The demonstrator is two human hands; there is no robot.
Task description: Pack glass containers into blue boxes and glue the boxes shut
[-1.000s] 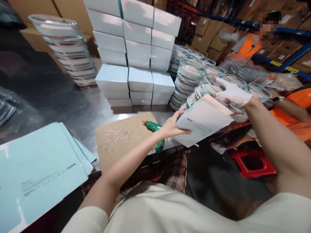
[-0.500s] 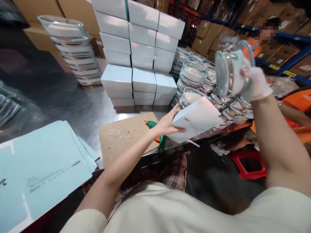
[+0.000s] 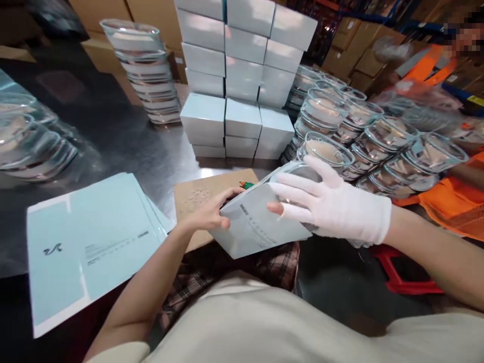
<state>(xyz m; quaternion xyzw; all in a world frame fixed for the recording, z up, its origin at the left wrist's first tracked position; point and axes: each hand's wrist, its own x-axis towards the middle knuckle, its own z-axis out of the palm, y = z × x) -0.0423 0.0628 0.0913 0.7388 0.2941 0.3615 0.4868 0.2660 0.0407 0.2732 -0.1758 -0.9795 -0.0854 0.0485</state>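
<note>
My bare left hand (image 3: 212, 210) grips the left end of a pale cardboard box (image 3: 260, 227), thumb on the near face and fingers behind. The box is tilted, held above the front edge of the table. My right hand (image 3: 317, 201), in a white glove with a bare thumb tip, lies with fingers stretched and apart over the box's upper right side. Under those fingers shows part of a glass bowl (image 3: 297, 170) at the box's opening; how deep it sits is hidden. Behind the box, a green and orange tool (image 3: 246, 185) is mostly covered, on a brown cardboard sheet (image 3: 192, 201).
White boxes (image 3: 244, 121) are stacked at the back. Stacked glass bowls stand behind right (image 3: 325, 106), behind left (image 3: 147, 75) and far left (image 3: 34, 146). Flat pale-blue cartons (image 3: 86, 242) lie left. A red stool (image 3: 404, 277) and a person in an orange vest (image 3: 423, 70) are at right.
My right hand has brought the glass bowl down and left to the box, and its fingers now lie spread over it. The box has moved left and tilted. The view has shifted.
</note>
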